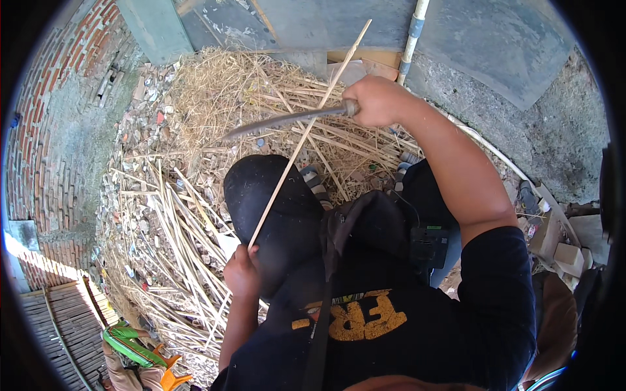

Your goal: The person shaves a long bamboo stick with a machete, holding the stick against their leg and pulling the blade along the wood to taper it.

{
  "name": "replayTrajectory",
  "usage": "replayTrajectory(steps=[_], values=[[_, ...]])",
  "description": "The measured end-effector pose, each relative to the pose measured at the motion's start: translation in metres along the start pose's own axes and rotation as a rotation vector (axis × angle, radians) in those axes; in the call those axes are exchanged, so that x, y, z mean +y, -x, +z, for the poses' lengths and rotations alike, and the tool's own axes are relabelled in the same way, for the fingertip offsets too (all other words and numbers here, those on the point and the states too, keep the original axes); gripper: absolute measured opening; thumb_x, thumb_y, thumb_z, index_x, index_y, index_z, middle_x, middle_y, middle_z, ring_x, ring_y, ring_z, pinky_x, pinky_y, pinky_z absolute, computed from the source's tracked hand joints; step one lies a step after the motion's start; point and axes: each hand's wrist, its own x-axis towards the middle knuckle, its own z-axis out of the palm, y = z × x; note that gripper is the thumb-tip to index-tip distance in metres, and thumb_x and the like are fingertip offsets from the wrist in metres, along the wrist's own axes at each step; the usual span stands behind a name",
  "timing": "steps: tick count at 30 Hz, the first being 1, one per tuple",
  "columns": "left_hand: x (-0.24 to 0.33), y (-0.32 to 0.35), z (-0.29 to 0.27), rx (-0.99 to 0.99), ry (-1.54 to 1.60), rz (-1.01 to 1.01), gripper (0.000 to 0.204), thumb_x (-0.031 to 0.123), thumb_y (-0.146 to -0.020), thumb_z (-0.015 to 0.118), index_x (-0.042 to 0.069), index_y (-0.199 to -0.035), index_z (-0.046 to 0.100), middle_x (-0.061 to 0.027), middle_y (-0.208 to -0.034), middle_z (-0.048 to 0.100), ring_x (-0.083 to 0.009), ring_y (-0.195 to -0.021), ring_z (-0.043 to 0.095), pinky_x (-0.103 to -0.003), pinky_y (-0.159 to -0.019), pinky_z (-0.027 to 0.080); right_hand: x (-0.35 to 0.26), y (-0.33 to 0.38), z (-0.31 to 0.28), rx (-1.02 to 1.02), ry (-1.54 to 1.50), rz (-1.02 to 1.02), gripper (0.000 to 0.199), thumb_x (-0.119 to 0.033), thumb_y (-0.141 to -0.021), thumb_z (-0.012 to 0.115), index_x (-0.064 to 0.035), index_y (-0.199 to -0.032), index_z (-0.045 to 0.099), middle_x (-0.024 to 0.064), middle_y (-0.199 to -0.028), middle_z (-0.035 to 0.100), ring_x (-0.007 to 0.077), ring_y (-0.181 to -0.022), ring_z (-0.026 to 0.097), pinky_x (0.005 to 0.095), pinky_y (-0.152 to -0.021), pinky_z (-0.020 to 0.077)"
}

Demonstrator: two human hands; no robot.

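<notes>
My left hand (242,271) is closed round the lower end of a long thin bamboo strip (285,174). The strip slants up and away to the right, passing over my dark-clad left knee (257,189). My right hand (375,101) grips the handle of a machete (287,121), held out in front of me. Its dark, curved blade points left and crosses the strip near the strip's upper part. Whether the blade touches the strip I cannot tell.
Pale shavings (215,98) lie heaped ahead, with many split strips (189,241) on the rubble to my left. Grey panels (306,26) and a white pipe (412,39) stand beyond. A brick wall (59,130) is at far left. Another person in green trousers (127,342) is at lower left.
</notes>
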Motion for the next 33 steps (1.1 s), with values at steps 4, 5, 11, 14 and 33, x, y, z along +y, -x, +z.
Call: replayTrajectory(steps=[4,5,11,14,33], values=[[0.002,-0.01,-0.004,0.015,0.017,0.03,0.027,0.029,-0.093,0.064,0.008,-0.079,0.053,-0.0176,-0.061,0.058,-0.0407,-0.055,0.06,-0.05,-0.049,0.045,0.059,-0.016,0.004,0.212,-0.077,0.13,0.026,-0.018,-0.073,0.067,-0.0028,-0.093,0.067,0.0172,-0.079,0.067,0.036,-0.079,0.065,0.045,-0.075,0.0512],[0.0,-0.007,-0.006,-0.01,0.012,0.017,0.027,0.028,-0.093,0.063,0.008,-0.079,0.053,-0.0179,-0.06,0.058,-0.0409,-0.055,0.06,-0.05,-0.049,0.045,0.056,-0.017,0.003,0.259,-0.066,0.159,0.026,-0.019,-0.073,0.067,-0.0037,-0.094,0.067,0.0169,-0.079,0.067,0.0362,-0.079,0.065,0.045,-0.076,0.0512],[-0.006,-0.001,-0.004,-0.06,0.054,-0.005,0.028,0.028,-0.093,0.064,0.007,-0.078,0.052,-0.0187,-0.059,0.057,-0.0412,-0.055,0.06,-0.05,-0.049,0.045,-0.003,-0.001,0.001,-0.027,-0.072,0.016,0.026,-0.019,-0.073,0.066,-0.0021,-0.093,0.067,0.0177,-0.08,0.067,0.0366,-0.08,0.065,0.0448,-0.076,0.0512],[0.001,0.002,-0.001,0.007,-0.01,0.033,0.03,0.028,-0.093,0.064,0.007,-0.076,0.051,-0.0176,-0.059,0.057,-0.0406,-0.054,0.06,-0.05,-0.049,0.045,0.03,-0.01,0.008,0.026,-0.042,0.052,0.027,-0.019,-0.074,0.065,-0.0021,-0.095,0.068,0.0188,-0.083,0.068,0.0357,-0.082,0.066,0.0441,-0.076,0.0516],[-0.002,-0.005,-0.009,-0.035,-0.002,-0.015,0.03,0.03,-0.093,0.063,0.008,-0.077,0.052,-0.0171,-0.061,0.059,-0.0403,-0.055,0.061,-0.05,-0.049,0.045,0.049,-0.02,0.008,0.181,-0.133,0.146,0.028,-0.02,-0.073,0.067,-0.0018,-0.094,0.066,0.0178,-0.085,0.068,0.0346,-0.083,0.066,0.0448,-0.075,0.0508]])
